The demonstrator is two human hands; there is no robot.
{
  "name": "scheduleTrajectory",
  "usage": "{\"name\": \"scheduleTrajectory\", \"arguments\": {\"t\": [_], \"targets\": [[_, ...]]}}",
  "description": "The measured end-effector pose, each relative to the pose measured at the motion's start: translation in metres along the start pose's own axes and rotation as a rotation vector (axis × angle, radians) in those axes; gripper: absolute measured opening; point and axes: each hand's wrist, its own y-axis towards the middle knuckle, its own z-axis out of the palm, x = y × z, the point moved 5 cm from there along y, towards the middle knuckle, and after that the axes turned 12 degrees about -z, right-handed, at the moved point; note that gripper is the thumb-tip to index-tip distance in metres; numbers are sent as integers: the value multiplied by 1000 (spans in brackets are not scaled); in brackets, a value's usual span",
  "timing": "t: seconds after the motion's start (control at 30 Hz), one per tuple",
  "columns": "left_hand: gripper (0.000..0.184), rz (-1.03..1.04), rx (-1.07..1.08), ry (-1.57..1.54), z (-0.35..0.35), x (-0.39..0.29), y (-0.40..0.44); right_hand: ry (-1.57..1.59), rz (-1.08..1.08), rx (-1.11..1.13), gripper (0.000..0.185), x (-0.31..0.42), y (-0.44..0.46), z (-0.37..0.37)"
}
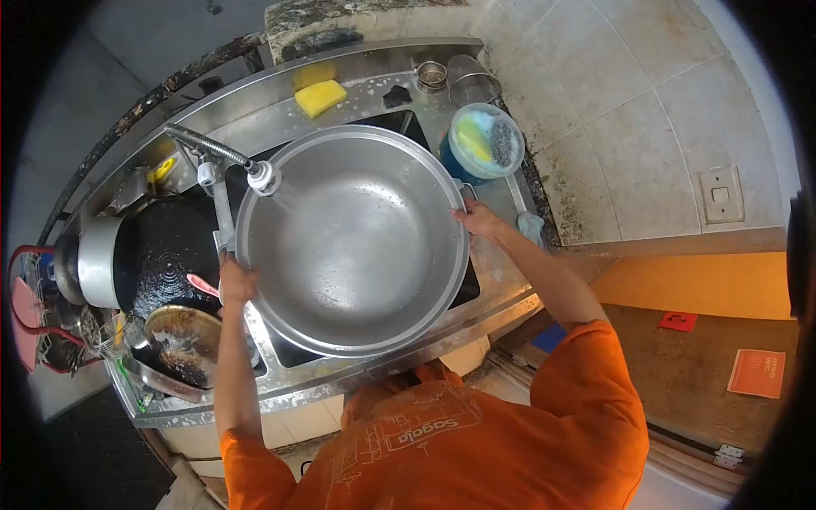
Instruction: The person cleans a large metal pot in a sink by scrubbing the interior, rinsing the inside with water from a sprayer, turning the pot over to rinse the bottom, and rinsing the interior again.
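A large round metal pot (348,246) lies over the sink basin, its wide mouth facing up and its inside wet. My left hand (236,282) is closed on the pot's left side, by its handle. On the right side, my right hand (478,219) grips the pot's other handle. The faucet's flexible hose (212,144) reaches over the pot's upper left rim, and its white spray head (264,178) points into the pot with a faint spray of water.
Left of the pot, a second basin holds a dark pan (174,255), a silver pot (100,262) and a stained lid (184,344). Behind are a yellow sponge (320,99) and a metal strainer (432,76). A tub with sponges (484,143) stands at the right.
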Motion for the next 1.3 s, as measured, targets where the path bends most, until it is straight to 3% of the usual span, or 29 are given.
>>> {"name": "scheduleTrajectory", "arguments": {"t": [0.07,0.17,0.2,0.33,0.37,0.4,0.47,0.5,0.57,0.63,0.7,0.83,0.9,1.03,1.1,1.23,1.27,1.3], "targets": [[68,-81,34,22,0,-13,-8,-179,14,-125,44,-18,19,2],[68,-82,77,-59,12,-17,-6,-277,6,-71,47,12,9,-9],[60,-78,-70,-27,10,-26,-12,-284,3,-66,47,5,13,-8],[38,13,-123,36,14,-41,-23,-660,-15,-313,48,4,18,-14],[33,-7,-99,46,23,-35,-19,-559,-67,-368,49,2,22,-14],[32,121,-328,147,35,-28,-17,-453,-116,-417,49,0,28,-13],[33,86,-386,245,34,-33,-15,-888,51,-267,47,30,30,-10],[36,-83,-225,216,26,-42,-16,-899,-7,-232,47,67,31,5],[39,-108,-402,79,21,-42,-25,-851,-607,-606,47,178,8,38],[38,-205,-417,-86,14,-48,-48,-2,-914,-520,45,285,9,89],[38,-289,-439,-272,15,-46,-54,98,-920,-388,36,362,13,120],[37,-90,-407,-304,12,-43,-13,-133,-1064,-456,25,391,29,170],[34,80,-334,-505,-7,-48,14,-128,-1031,-453,18,394,18,189],[32,36,-406,-515,9,-40,5,-44,-952,-415,17,376,41,207],[31,-262,-303,-424,9,-33,-26,-74,-963,-286,21,363,53,217],[32,-286,-208,-383,12,-34,9,-70,-915,-324,21,362,53,230],[32,71,-330,-648,-2,-45,16,-24,-885,-172,22,361,58,246],[33,242,-398,-785,-7,-46,15,-3,-867,-91,22,361,62,256]]}}
